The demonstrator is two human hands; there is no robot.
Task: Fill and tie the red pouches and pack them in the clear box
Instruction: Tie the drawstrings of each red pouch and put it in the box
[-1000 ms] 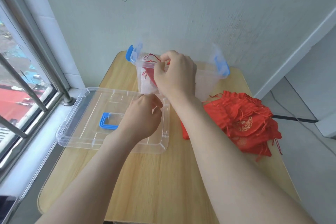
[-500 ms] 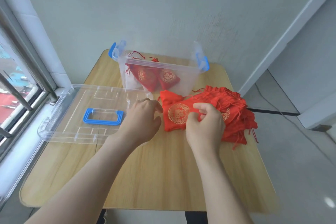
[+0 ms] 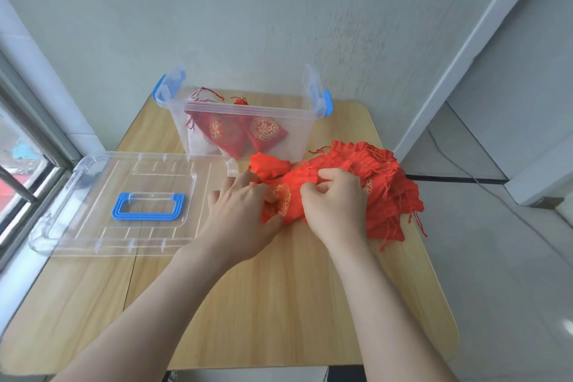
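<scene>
A red pouch [image 3: 286, 200] with a gold print lies on the table between my hands. My left hand [image 3: 240, 211] grips its left side, thumb under the printed part. My right hand [image 3: 336, 205] pinches its right side, fingers curled into the cloth. A pile of red pouches [image 3: 384, 183] with loose strings lies just behind and right of my right hand. The clear box [image 3: 297, 130] with blue latches stands open at the back of the table, with two tied red pouches [image 3: 238, 133] inside at its left.
The clear lid [image 3: 93, 195] with a blue handle lies flat at the left, overhanging the wooden table [image 3: 263, 304] toward the window sill. A wall is close behind the box. Floor and a cable show to the right.
My right hand left the box and came to the pile, taking hold of a pouch. My left hand then moved right and gripped the same pouch. The camera view shifted right.
</scene>
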